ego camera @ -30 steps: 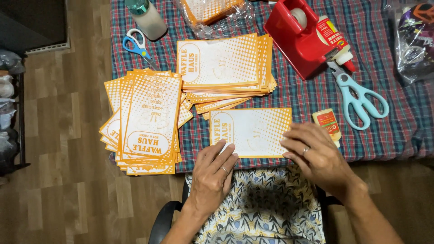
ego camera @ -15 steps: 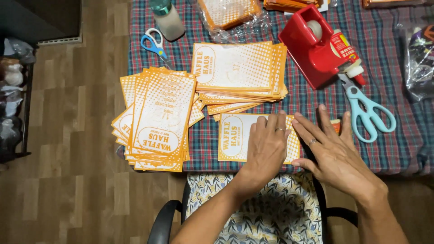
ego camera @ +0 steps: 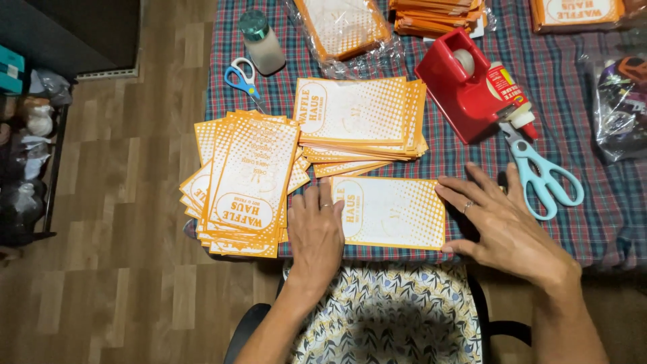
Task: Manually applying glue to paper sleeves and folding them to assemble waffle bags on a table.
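Note:
A flat orange-and-white paper bag (ego camera: 394, 212) lies at the near edge of the plaid-covered table (ego camera: 458, 158). My left hand (ego camera: 315, 229) rests palm down on the bag's left end, fingers together. At the bag's right edge my right hand (ego camera: 502, 226) lies flat with fingers spread, fingertips touching that edge. Neither hand grips anything. A fanned stack of the same bags (ego camera: 246, 182) sits left of my left hand, overhanging the table corner. Another stack (ego camera: 360, 118) lies just beyond the single bag.
Light blue scissors (ego camera: 542, 175) lie right of my right hand, by a red tape dispenser (ego camera: 468, 91) and a glue bottle (ego camera: 509, 94). Small blue scissors (ego camera: 242, 79), a capped bottle (ego camera: 261, 42) and plastic-wrapped bag packs (ego camera: 344, 27) sit farther back. Wooden floor lies left.
My left hand slid from the middle of the bag to its left end. My right hand moved off the bag to its right edge. The view shifted.

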